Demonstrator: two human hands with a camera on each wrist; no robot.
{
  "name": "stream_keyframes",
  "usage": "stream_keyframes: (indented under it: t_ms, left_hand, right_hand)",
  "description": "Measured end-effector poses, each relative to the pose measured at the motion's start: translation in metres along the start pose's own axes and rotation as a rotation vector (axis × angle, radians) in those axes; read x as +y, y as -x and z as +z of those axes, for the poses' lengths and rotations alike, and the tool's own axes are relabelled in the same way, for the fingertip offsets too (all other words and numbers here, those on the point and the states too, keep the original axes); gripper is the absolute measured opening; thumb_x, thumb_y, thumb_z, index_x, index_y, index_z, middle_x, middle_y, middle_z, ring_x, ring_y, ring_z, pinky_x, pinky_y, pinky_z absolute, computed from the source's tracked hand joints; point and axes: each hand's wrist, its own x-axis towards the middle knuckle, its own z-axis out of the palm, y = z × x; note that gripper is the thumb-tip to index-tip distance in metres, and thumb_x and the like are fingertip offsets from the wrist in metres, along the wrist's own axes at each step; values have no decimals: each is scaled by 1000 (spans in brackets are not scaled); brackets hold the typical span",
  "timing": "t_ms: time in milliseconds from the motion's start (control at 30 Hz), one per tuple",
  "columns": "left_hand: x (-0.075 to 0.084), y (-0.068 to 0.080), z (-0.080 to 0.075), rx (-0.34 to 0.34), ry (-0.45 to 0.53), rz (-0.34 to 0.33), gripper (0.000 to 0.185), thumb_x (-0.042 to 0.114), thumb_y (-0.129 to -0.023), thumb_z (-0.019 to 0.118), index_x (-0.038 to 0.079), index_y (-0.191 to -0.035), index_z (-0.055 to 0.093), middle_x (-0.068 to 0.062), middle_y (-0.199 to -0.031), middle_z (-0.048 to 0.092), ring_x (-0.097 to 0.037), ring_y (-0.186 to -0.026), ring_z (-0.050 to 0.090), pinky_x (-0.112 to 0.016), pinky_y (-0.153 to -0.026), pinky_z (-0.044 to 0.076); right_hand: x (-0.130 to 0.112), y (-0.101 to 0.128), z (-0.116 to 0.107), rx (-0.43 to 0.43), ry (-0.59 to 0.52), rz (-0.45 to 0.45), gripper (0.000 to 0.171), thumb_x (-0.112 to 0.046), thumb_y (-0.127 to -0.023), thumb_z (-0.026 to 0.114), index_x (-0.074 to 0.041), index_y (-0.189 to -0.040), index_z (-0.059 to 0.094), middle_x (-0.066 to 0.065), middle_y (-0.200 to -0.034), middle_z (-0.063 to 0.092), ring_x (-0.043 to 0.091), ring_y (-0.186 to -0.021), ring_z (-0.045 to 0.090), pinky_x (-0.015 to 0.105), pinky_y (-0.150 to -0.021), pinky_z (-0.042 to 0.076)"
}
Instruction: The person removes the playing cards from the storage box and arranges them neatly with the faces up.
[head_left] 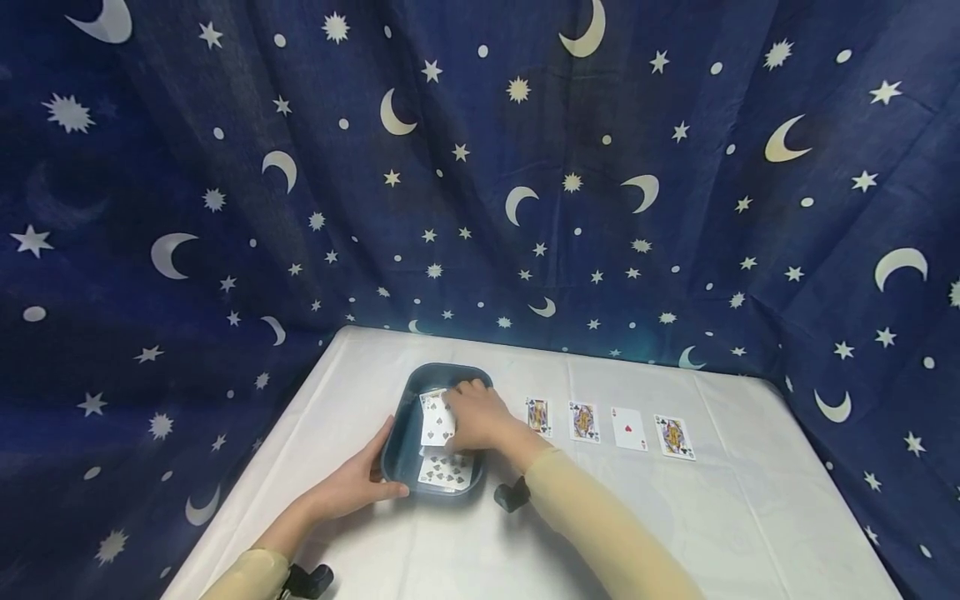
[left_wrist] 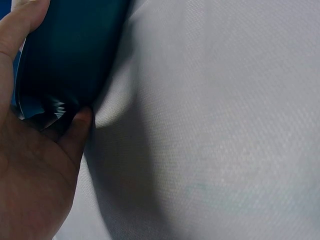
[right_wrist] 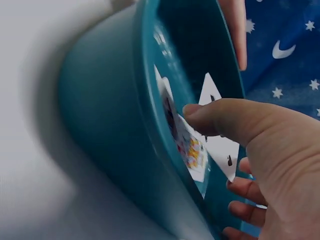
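A dark teal plastic tub (head_left: 406, 429) stands on the table with loose playing cards inside. My left hand (head_left: 348, 487) holds its left side and near corner, fingers along the outer wall and thumb at the near rim. Reaching in over the right rim, my right hand (head_left: 478, 417) pinches a spade card (right_wrist: 223, 150) between thumb and fingers; the card stands tilted in the right wrist view. Below it in the tub lies another spade card (head_left: 446, 472) with many pips. A colourful picture card (right_wrist: 192, 152) also shows inside, partly hidden by the rim.
Right of the tub, several cards lie face up in a row: a picture card (head_left: 537, 417), another picture card (head_left: 584, 422), an ace of hearts (head_left: 628, 429) and one more picture card (head_left: 675, 437). A white cloth (head_left: 750, 517) covers the table; a starry blue curtain (head_left: 480, 208) hangs behind.
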Motion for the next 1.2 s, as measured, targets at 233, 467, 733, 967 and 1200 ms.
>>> stream_keyframes:
  t_ms: [233, 467, 733, 967, 1200]
  left_hand:
    - [0, 0, 0, 4, 12, 1, 124, 35, -82, 87, 21, -166, -2, -8, -172, 1, -36, -152, 25, -45, -117, 37]
    - [-1, 0, 1, 7, 13, 7, 124, 36, -81, 88, 21, -166, -1, -7, -172, 1, -35, -151, 26, -43, -116, 38]
    - [-2, 0, 1, 8, 17, 22, 123, 33, -82, 88, 20, -166, -1, -11, -171, 1, -37, -150, 28, -43, -115, 39]
    - [-3, 0, 2, 6, 17, 28, 123, 34, -83, 87, 19, -166, -1, -14, -171, 3, -39, -149, 30, -44, -114, 40]
    - [-1, 1, 2, 4, 18, 21, 122, 33, -83, 87, 19, -166, -2, -16, -171, 2, -41, -149, 28, -47, -115, 38]
  right_hand:
    - [24, 16, -23, 67, -51, -22, 97, -46, -71, 88, -8, -151, 50, 7, -141, 54, 24, -126, 45, 44, -113, 40]
    - [64, 41, -42, 135, -39, 7, 95, -42, -71, 88, -11, -153, 49, 7, -143, 51, 26, -131, 42, 45, -112, 38]
    - [106, 69, -51, 139, -53, 68, 96, -40, -71, 90, -15, -153, 48, 8, -150, 47, 29, -139, 37, 52, -116, 35]
    - [145, 97, -49, 113, -72, 111, 94, -35, -72, 91, -15, -153, 49, 11, -149, 48, 32, -138, 39, 56, -117, 33]
    - [185, 129, -43, 106, -18, 143, 92, -32, -69, 93, -9, -149, 53, 14, -141, 53, 35, -130, 44, 60, -110, 39]
